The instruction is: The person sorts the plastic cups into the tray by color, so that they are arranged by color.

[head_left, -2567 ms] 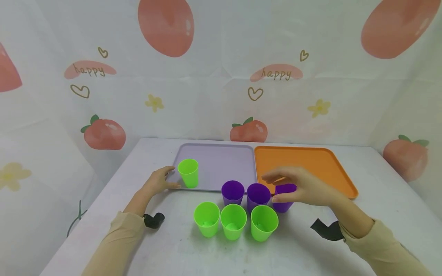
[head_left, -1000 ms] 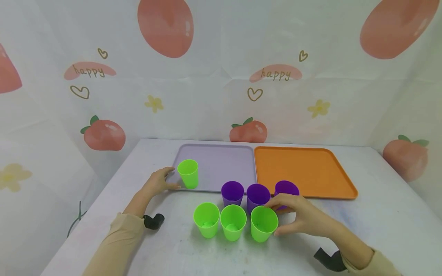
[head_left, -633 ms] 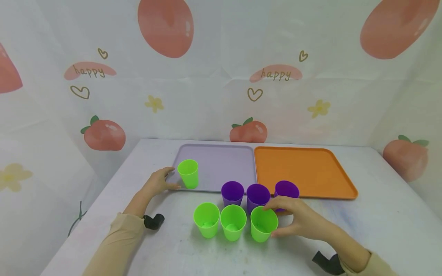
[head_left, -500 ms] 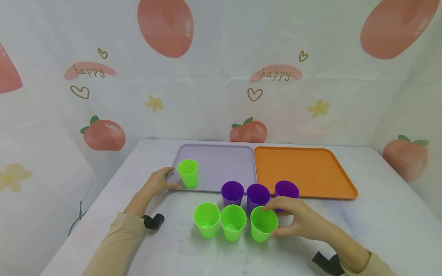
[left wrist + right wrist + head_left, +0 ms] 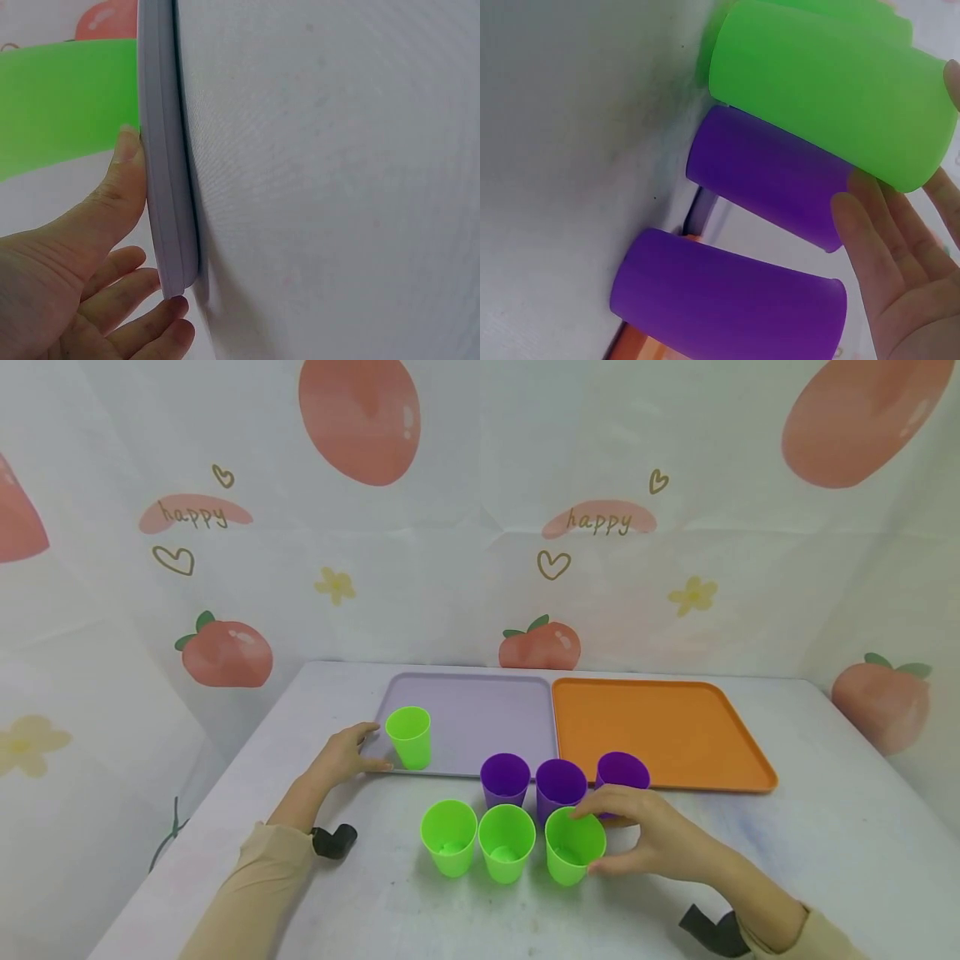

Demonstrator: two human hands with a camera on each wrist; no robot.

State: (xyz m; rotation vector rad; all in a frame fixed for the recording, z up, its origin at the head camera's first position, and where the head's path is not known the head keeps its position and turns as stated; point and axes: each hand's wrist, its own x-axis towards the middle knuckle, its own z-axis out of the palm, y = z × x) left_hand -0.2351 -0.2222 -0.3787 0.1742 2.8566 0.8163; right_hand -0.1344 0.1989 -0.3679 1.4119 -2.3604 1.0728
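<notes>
Two hands are in use: the left hand (image 5: 342, 757), fingers loosely spread, touches the lilac tray (image 5: 487, 718) at its eight o'clock, while the right hand (image 5: 651, 839) pinches the rightmost green cup (image 5: 570, 853), at five o'clock in the head view.

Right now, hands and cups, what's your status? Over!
Left hand touching the lavender tray. Right hand at the rightmost green cup, grip unclear. That cup upright; purple cups close behind.
</notes>
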